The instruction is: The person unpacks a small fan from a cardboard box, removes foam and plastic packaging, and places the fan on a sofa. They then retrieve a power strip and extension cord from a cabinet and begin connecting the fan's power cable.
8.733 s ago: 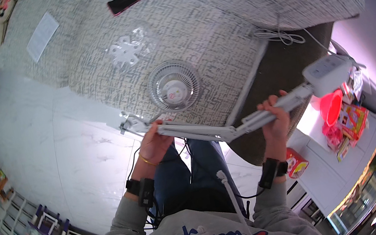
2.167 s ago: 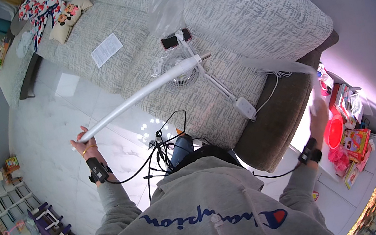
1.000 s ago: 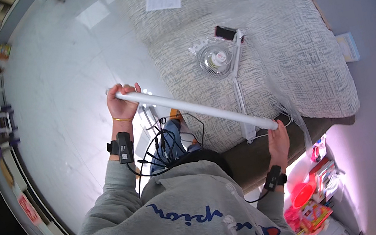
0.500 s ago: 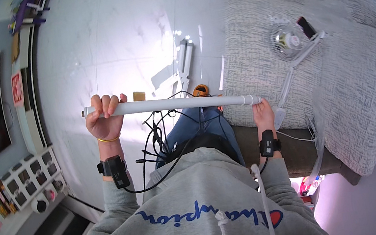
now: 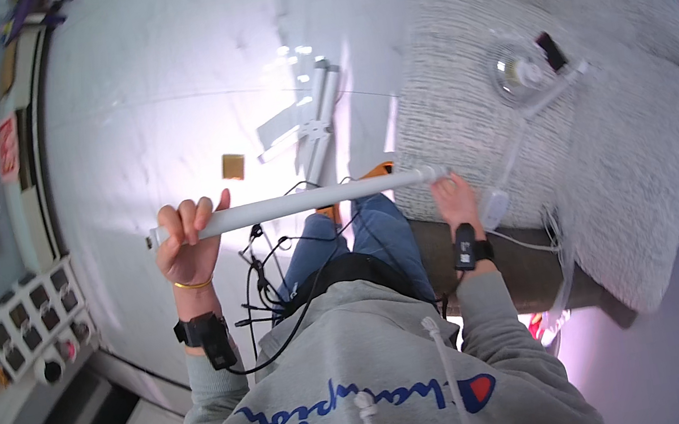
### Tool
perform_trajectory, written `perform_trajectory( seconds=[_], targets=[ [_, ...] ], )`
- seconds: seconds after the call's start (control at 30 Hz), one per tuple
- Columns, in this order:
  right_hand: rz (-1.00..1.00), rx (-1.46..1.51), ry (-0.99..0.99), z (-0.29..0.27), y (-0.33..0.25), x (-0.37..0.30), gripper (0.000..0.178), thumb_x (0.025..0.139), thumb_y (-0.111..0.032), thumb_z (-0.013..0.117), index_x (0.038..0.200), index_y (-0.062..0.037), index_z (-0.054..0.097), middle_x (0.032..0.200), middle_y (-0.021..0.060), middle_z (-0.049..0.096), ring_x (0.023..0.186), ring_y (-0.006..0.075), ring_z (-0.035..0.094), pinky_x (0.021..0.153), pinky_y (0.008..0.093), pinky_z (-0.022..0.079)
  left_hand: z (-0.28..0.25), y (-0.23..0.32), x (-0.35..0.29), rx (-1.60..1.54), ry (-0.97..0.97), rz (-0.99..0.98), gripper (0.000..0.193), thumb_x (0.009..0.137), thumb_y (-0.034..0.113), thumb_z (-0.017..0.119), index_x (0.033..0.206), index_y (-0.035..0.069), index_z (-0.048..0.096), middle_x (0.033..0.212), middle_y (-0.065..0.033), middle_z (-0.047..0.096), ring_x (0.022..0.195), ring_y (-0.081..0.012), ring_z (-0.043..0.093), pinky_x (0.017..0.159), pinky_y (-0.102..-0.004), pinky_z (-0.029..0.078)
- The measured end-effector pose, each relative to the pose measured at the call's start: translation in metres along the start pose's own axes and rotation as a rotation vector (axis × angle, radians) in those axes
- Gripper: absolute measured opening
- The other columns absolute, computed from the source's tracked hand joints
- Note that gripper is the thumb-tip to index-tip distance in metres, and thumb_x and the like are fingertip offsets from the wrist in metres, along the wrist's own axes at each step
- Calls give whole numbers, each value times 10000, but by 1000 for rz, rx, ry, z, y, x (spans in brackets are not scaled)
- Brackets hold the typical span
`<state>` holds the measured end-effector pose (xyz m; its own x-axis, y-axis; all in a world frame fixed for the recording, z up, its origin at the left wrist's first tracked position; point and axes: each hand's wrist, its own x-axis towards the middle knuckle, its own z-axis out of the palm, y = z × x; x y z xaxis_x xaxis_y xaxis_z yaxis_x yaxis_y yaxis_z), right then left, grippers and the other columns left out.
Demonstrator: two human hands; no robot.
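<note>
A white pole (image 5: 310, 201) spans crosswise in front of my body, almost level, with its right end slightly higher. My left hand (image 5: 189, 246) wraps its fingers around the pole near the left end, where a small dark tip sticks out. At the other end, by a ringed collar, the fingers of my right hand (image 5: 456, 200) are closed on the pole. Both wrists wear black strapped devices, and black cables (image 5: 259, 271) hang in front of my legs below the pole.
On the grey sofa (image 5: 454, 37) to the right lie a small fan head (image 5: 518, 73), a dark phone (image 5: 551, 51) and a thin white arm (image 5: 511, 154). A white stand base (image 5: 313, 130) and a brown square (image 5: 233, 167) lie on the floor ahead. A white cabinet (image 5: 35, 311) stands left.
The pole has tilted, its right end rising from lower than the left to slightly higher. My right hand has shifted left and up with it. The whole view has turned a little.
</note>
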<state>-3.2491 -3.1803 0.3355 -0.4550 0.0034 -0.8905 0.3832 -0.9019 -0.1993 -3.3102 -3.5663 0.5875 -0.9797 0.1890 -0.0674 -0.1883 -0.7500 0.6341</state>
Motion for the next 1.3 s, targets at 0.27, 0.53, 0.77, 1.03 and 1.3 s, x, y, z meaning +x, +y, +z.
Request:
perform_trajectory(
  seconds=[0.27, 0.53, 0.77, 1.03, 1.3],
  targets=[
    [-237, -314, -193, 38, -16, -62, 448, 834, -156, 476, 1224, -18, 302, 1156, 158, 439, 1013, 244, 477, 807, 313, 427, 62, -63, 85, 448, -319, -94, 187, 669, 49, 624, 614, 103, 454, 653, -12, 483, 725, -160, 475, 969, -414, 254],
    [-795, -1071, -208, 91, -34, -113, 486, 783, -177, 544, 1213, -44, 361, 1036, 113, 512, 867, 195, 540, 687, 277, 457, 151, -147, 124, 773, -858, -294, 194, 694, 39, 638, 643, 81, 455, 664, -21, 490, 696, -153, 503, 969, -417, 228],
    [-1091, -1362, 35, 82, -54, -124, 353, 715, -277, 583, 993, -78, 495, 931, 129, 548, 903, 284, 530, 709, 338, 440, 201, -207, 125, 623, -1007, -516, 186, 731, 77, 631, 715, 67, 446, 761, -15, 482, 722, -118, 442, 688, -264, 364],
    [-824, -1052, 327, 60, -99, -128, 366, 751, -327, 582, 920, -5, 536, 762, 178, 593, 742, 339, 575, 628, 384, 436, 184, -252, 191, 882, -1027, -628, 560, 727, 128, 635, 1210, 119, 352, 1121, -59, 436, 1092, -160, 387, 954, -314, 267],
    [-667, -1170, 516, 55, -144, -57, 466, 761, -428, 530, 947, -1, 520, 783, 214, 578, 759, 377, 551, 638, 428, 421, 72, -354, 357, 1158, -659, -1076, 428, 745, 157, 586, 1141, 95, 438, 1011, -83, 519, 969, -161, 475, 840, -297, 378]
  ],
)
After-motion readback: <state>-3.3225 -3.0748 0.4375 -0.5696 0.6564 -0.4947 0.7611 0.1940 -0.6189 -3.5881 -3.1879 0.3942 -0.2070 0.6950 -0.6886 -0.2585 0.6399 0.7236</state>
